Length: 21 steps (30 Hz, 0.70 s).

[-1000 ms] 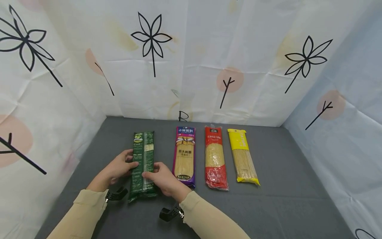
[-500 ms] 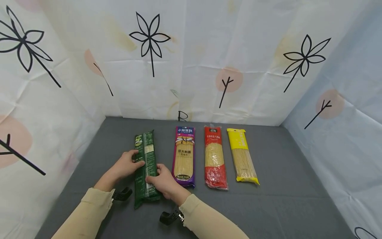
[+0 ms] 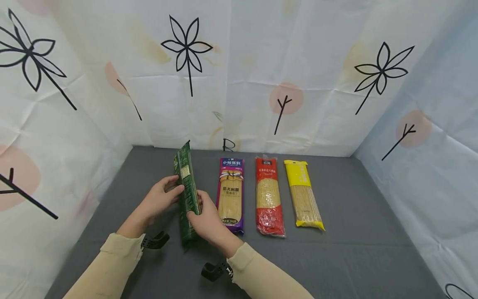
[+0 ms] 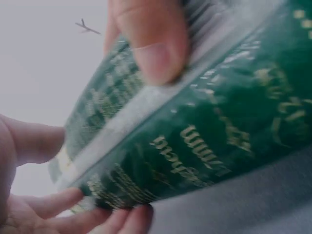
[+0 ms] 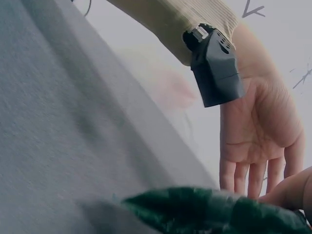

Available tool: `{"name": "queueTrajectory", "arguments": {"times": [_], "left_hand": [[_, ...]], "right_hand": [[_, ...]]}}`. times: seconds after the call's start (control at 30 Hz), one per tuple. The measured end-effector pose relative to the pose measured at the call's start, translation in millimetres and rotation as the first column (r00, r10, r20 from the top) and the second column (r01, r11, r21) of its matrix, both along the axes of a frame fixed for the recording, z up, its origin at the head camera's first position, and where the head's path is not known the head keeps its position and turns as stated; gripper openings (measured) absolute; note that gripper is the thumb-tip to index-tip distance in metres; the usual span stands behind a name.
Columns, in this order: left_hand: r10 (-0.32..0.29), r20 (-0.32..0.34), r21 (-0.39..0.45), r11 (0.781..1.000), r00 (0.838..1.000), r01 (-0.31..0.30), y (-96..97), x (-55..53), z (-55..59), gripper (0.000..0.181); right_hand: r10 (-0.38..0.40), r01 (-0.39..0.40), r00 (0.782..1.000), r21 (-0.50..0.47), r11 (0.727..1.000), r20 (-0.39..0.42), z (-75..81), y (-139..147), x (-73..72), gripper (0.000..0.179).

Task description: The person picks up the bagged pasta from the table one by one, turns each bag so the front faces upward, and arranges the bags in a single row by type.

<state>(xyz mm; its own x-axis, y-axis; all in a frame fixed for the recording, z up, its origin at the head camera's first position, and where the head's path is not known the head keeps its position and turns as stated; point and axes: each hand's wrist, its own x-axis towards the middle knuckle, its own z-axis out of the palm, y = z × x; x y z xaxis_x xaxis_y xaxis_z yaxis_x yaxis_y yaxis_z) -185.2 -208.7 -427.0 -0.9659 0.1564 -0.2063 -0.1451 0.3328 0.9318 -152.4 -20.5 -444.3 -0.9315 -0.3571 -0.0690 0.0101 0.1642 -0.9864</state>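
A green pasta packet [image 3: 188, 191] stands tilted up on a long edge at the left of the table. My left hand [image 3: 157, 203] is at its left side, thumb and fingers spread on either side of the packet in the left wrist view. Farther down, my right hand [image 3: 212, 224] grips the right edge, its thumb pressed on the pale back seam. Gold print shows on the packet's green face [image 4: 195, 146] in the left wrist view. The right wrist view catches one end of the packet [image 5: 195, 209] and the open palm side of my left hand [image 5: 261, 122].
Right of the hands lie a purple pasta packet [image 3: 230, 199], a red one [image 3: 269, 197] and a yellow one [image 3: 304, 195], side by side on the grey table [image 3: 358, 207]. Patterned white cloth [image 3: 246, 62] walls the back and sides.
The green packet was lying nearly flat with its back up; both hands have turned it onto its edge and shifted it slightly right. The other packets stay put.
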Motion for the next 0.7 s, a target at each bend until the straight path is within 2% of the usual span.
{"name": "queueTrajectory", "arguments": {"times": [0.17, 0.23, 0.3, 0.37, 0.47, 0.53, 0.6, 0.7], "left_hand": [[0.024, -0.101, 0.091, 0.996, 0.995, -0.015, 10.3, -0.6, 11.1, 0.079], [0.043, -0.123, 0.147, 0.989, 0.991, -0.025, 13.7, -1.3, 14.9, 0.079], [0.066, -0.137, 0.202, 0.979, 0.988, -0.038, 16.6, -1.6, 17.4, 0.078], [0.093, -0.134, 0.252, 0.966, 0.987, -0.056, 20.2, -1.1, 19.4, 0.078], [0.135, -0.118, 0.297, 0.95, 0.984, -0.094, 24.4, 0.5, 21.3, 0.076], [0.161, -0.099, 0.315, 0.941, 0.982, -0.122, 26.6, 1.3, 22.6, 0.075], [0.191, -0.08, 0.328, 0.932, 0.978, -0.155, 28.2, 1.5, 23.5, 0.073], [0.234, -0.047, 0.346, 0.916, 0.971, -0.204, 30.7, 1.4, 24.7, 0.071]], "right_hand": [[-0.026, 0.055, 0.982, 0.15, 0.987, -0.186, 18.9, 8, 0.2, 0.057], [-0.015, 0.076, 0.962, 0.214, 0.974, -0.273, 24.1, 9, 0.9, 0.058], [0.005, 0.113, 0.931, 0.3, 0.947, -0.364, 27.6, 9, 2.1, 0.06], [0.042, 0.164, 0.881, 0.388, 0.907, -0.47, 27.9, 9, 2.7, 0.06], [0.117, 0.265, 0.789, 0.506, 0.821, -0.603, 27.5, 8, 5.3, 0.059], [0.17, 0.333, 0.721, 0.55, 0.766, -0.672, 25.3, 8, 6.8, 0.058], [0.214, 0.389, 0.661, 0.572, 0.722, -0.719, 22.1, 7, 8.0, 0.056], [0.251, 0.448, 0.602, 0.581, 0.68, -0.758, 17.9, 6, 10.4, 0.057]]}}
